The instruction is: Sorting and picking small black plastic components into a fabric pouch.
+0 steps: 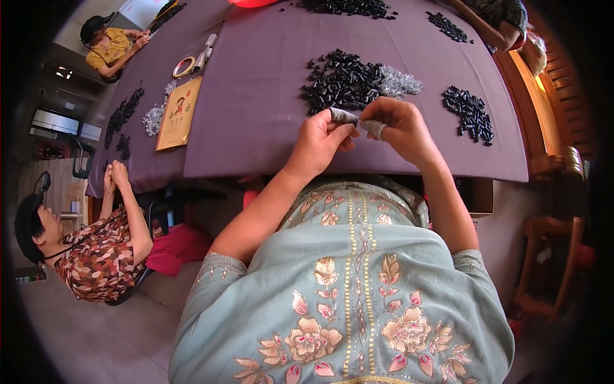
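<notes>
My left hand (321, 139) and my right hand (400, 131) meet above the near edge of the table, fingertips almost touching. Grey covers wrap a left fingertip (343, 116) and a right fingertip (374, 128). Both hands are closed in a pinch. A dark spot shows at the left fingertips, but whatever they hold is too small to make out. Just beyond my hands lies a heap of small black cylindrical pieces (342, 80). Against its right side rests a pile of small clear or silvery pieces (400, 82).
A purple cloth (249, 102) covers the table. More black pieces (468, 115) lie at the right. At the left are a yellow booklet (179, 115), a tape roll (184, 66) and clear pieces (153, 120). A person (102, 256) sits left; others work farther off. A wooden chair (550, 262) stands right.
</notes>
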Available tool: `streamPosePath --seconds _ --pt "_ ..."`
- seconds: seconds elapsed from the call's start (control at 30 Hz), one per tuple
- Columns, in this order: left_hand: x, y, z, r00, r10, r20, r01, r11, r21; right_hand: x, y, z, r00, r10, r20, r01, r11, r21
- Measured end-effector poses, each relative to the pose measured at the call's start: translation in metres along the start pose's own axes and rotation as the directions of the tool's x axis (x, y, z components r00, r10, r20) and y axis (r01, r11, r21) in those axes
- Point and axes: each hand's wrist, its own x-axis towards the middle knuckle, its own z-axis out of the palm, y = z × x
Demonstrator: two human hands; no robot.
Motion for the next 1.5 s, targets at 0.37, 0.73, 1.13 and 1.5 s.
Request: streamPosePath --seconds 0.37,0.73,1.13,1.5 --pt "-0.022 -0.008 -0.009 0.998 -0.044 0.039 0.038 0.989 0.142 -0.003 -0.004 0.014 0.990 0.067 0.121 -0.035 0.968 -0.250" --pt "-0.052 -0.009 -0.013 0.992 -0.081 0.094 0.078 0.996 0.033 -0.001 -0.009 0.017 0.865 0.302 0.402 -0.322 0.946 -0.019" --pt "-0.046 -0.012 -0.012 0.998 -0.064 -0.018 0.064 0.997 -0.033 0.000 0.001 0.021 0.953 0.171 0.251 -0.203 0.973 0.109" --pt "-0.042 -0.010 -0.018 0.998 -0.061 -0.023 0.059 0.996 -0.071 0.006 0.007 0.011 0.993 0.115 0.027 -0.113 0.990 -0.085"
